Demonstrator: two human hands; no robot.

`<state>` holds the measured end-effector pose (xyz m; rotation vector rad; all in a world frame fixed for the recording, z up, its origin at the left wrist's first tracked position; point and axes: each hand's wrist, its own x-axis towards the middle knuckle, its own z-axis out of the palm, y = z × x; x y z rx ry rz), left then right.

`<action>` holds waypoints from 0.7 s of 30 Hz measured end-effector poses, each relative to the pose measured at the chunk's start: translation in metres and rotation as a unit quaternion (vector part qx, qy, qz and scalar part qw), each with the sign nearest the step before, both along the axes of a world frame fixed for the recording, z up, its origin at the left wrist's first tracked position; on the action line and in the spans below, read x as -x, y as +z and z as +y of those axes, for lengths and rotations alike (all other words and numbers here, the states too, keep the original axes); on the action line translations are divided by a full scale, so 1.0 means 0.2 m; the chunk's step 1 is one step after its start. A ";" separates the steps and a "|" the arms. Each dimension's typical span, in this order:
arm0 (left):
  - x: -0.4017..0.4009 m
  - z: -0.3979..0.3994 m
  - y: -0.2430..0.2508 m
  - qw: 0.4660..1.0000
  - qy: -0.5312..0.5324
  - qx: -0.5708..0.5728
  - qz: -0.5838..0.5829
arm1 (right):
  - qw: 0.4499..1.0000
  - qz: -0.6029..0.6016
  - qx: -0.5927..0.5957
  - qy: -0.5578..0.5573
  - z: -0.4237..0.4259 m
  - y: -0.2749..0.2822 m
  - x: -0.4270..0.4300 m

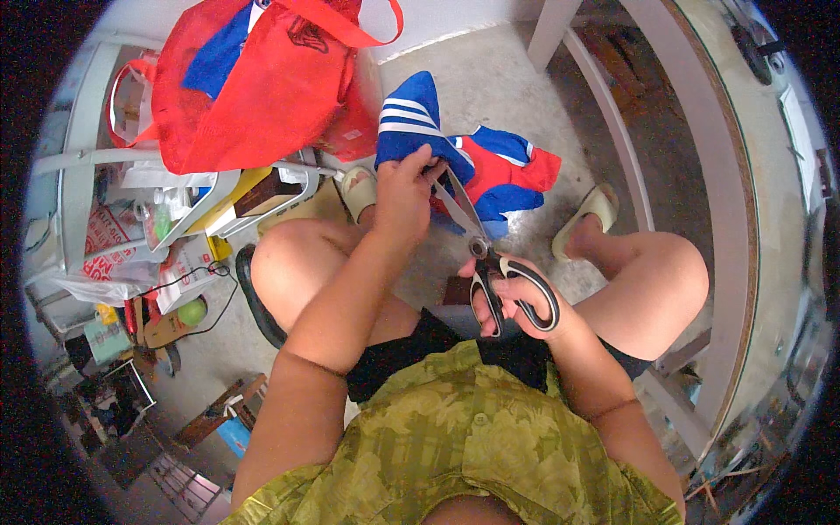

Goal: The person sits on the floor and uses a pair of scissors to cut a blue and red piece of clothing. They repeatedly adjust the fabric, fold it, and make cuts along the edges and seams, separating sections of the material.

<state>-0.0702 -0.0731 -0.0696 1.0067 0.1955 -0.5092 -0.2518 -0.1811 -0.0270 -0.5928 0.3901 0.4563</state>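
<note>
My left hand [408, 190] grips a piece of blue fabric with white stripes [410, 118], held up above the floor. In my right hand [518, 295] is a pair of scissors [478, 247] with black and white handles. The scissor blades are parted and point up toward the cloth by my left fingers; whether the fabric lies between them is hard to tell. Red and blue cloth [502, 174] with white trim hangs or lies just beyond the blades, and I cannot tell if it joins the held piece.
A large red fabric bag [262, 92] with blue cloth on it sits at the upper left. Below it stands a white rack [197, 216] of boxes and bags. A green ball [192, 313] and black cord lie nearby. A glass-topped table [732, 197] borders the right side.
</note>
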 end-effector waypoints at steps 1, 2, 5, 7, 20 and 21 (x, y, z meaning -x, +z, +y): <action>-0.02 0.02 -0.03 0.999 -0.009 0.033 0.011 | 1.000 -0.002 0.005 -0.005 0.00 0.00 0.00; -0.03 0.04 -0.06 0.997 -0.017 0.066 0.022 | 1.000 -0.004 0.009 -0.009 -0.01 0.00 0.01; -0.03 0.04 -0.07 0.992 -0.034 0.105 0.060 | 0.998 -0.010 -0.005 -0.056 0.00 -0.04 0.02; -0.03 0.03 -0.07 0.991 -0.041 0.106 0.071 | 0.997 -0.008 0.006 -0.081 0.00 -0.04 0.01; 0.02 0.01 -0.13 0.991 -0.083 0.099 0.034 | 0.997 0.009 0.013 -0.070 0.02 -0.07 0.01; 0.02 0.01 -0.12 0.991 -0.083 0.099 0.029 | 0.998 0.007 0.013 -0.068 0.02 -0.07 0.01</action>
